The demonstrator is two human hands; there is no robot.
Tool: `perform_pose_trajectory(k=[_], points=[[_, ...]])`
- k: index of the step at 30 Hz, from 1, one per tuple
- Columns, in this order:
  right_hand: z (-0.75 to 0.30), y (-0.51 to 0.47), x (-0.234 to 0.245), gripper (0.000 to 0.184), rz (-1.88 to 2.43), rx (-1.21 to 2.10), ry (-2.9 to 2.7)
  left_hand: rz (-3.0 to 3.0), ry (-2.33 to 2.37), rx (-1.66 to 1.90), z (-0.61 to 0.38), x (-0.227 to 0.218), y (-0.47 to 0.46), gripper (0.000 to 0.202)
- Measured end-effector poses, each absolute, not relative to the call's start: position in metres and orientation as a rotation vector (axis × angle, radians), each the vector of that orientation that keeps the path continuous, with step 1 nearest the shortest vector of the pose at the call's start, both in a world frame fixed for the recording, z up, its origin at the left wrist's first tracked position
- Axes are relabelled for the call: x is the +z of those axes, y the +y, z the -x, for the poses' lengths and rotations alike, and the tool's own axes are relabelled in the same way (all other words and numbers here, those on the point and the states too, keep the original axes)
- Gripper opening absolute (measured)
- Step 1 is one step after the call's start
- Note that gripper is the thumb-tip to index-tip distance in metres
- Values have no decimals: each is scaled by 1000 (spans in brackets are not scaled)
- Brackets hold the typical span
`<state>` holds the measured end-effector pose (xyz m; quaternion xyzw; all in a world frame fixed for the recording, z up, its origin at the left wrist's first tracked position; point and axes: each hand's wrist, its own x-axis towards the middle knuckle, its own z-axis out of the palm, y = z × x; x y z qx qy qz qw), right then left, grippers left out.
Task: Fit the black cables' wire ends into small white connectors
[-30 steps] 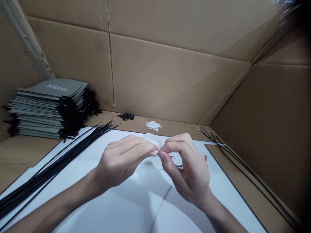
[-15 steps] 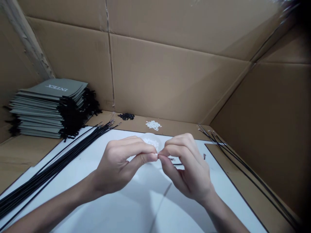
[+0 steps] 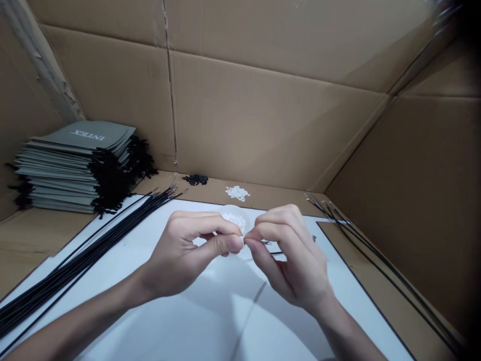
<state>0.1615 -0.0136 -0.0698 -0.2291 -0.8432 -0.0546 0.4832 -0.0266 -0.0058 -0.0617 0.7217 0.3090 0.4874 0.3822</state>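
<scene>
In the middle of the view my left hand (image 3: 190, 253) pinches a small white sleeve-like piece (image 3: 241, 239) between thumb and forefinger. Facing it, my right hand (image 3: 295, 255) is closed in a pinch on a thin wire, whose tip meets the white piece; whether it is inside cannot be seen. A short stretch of black cable (image 3: 277, 253) and thin bare strands (image 3: 267, 243) show behind the right fingers. Just beyond both hands sits a small white dish (image 3: 230, 208) holding white pieces, partly hidden by my fingers.
Black cables (image 3: 108, 245) with stripped ends lie bundled at left, and a few more cables (image 3: 372, 253) lie at right. A pile of black pieces (image 3: 195, 179) and one of white pieces (image 3: 237, 193) sit before the cardboard wall (image 3: 263, 120). Grey printed sheets (image 3: 60, 175) are stacked left.
My left thumb has shifted slightly along the white piece, exposing more of it. Both hands stay pinched together in nearly the same place.
</scene>
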Motion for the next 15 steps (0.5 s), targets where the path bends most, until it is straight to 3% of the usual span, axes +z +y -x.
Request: perform_pose_trajectory(k=[15], points=[[-160,-17,-73,19,564,-153,-2027,-1918,657,1332,27,-68,2,19]])
